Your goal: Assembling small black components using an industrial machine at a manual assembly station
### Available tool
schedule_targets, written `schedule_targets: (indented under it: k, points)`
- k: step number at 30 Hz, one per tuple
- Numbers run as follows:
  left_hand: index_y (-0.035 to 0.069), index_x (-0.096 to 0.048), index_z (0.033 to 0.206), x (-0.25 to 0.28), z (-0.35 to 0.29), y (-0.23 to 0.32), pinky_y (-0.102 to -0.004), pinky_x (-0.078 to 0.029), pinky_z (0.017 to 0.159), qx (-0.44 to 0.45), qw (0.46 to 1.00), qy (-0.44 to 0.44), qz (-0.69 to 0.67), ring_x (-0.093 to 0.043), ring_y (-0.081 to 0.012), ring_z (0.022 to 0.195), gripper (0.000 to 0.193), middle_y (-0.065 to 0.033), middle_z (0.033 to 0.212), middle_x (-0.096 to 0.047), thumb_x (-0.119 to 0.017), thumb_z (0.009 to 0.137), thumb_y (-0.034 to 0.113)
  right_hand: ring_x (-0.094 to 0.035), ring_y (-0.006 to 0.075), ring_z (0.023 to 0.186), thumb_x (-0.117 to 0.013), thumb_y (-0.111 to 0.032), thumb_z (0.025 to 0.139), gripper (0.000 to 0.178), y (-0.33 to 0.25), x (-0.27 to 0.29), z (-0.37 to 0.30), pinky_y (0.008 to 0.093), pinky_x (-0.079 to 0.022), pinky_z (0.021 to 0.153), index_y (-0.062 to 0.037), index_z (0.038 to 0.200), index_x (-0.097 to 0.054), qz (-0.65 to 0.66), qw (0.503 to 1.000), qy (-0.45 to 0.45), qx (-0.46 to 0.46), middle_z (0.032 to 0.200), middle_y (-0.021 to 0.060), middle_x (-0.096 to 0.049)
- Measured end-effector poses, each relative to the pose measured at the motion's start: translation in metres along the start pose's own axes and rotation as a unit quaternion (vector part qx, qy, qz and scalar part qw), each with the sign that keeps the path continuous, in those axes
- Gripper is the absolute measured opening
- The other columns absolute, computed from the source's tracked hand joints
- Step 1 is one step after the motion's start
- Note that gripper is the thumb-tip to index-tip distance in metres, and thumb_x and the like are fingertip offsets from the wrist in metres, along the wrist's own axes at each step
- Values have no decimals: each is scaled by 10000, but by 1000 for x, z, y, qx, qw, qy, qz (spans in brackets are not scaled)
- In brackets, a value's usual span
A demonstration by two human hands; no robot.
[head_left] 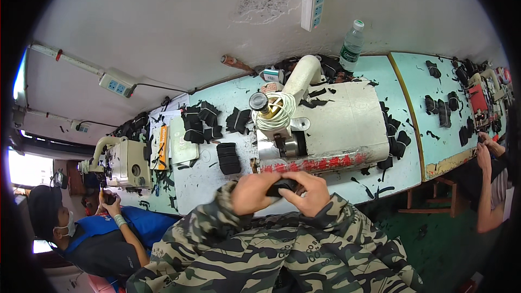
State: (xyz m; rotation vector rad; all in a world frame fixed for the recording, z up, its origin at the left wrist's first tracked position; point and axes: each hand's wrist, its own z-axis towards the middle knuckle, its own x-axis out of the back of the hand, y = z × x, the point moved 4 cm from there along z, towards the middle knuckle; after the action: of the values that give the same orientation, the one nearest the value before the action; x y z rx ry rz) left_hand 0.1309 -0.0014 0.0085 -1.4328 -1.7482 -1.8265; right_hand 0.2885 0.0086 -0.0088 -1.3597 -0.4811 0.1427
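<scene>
The left hand (pixel 252 193) and right hand (pixel 309 191) grip a black piece (pixel 286 185) near the sewing machine (pixel 339 122), seemingly mid-handling; whether the black bundles (pixel 237 120) at left are finished is unclear.

Camouflage-patterned sleeves (pixel 203 214), black piece (pixel 286 185), cream machine (pixel 347 122), pale-blue tabletop (pixel 404 168)

Left hand (pixel 253 192) and right hand (pixel 308 193) hold a black item (pixel 283 186), probably fabric.
</scene>
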Motion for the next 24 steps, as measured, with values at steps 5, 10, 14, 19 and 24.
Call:
schedule_targets:
  k: [5,10,14,19,24]
  points:
    - [-36,-481,1184,4,-5,-151,-318,-551,555,247,875,60,-412,-673,-236,685,399,-194,894,-636,-472,949,287,-488,28,594,-727,-133,778,327,39,5,-28,199,-412,526,3,1056,-621,199,955,-31,-217,714,11,-590]
    - [-85,-476,1125,-13,42,-227,-330,-549,535,334,797,132,-486,-677,-274,690,476,-221,908,-640,-477,948,357,-480,32,582,-720,-109,785,332,23,-9,-42,199,-391,511,23,1069,-609,187,954,-90,-217,698,11,-578]
    - [-74,-548,1062,-17,43,-236,-302,-563,603,310,805,171,-477,-682,-245,761,375,-190,916,-651,-491,948,279,-483,31,588,-723,-108,785,363,34,3,-49,198,-390,516,47,1086,-593,204,945,-65,-248,716,12,-577]
    - [-12,-543,1147,-10,25,-222,-310,-561,613,197,876,200,-392,-674,-237,758,268,-160,924,-656,-538,899,90,-532,42,616,-713,-95,793,354,26,-3,-43,198,-409,536,44,1095,-589,254,926,-104,-258,725,26,-603]
    - [-17,-524,1191,52,-11,-70,-289,-508,613,68,969,231,-49,-651,-166,713,327,-194,885,-631,-533,928,177,-549,48,625,-713,-88,790,337,25,-5,-25,205,-422,549,38,1080,-598,227,934,-100,-257,711,34,-612]
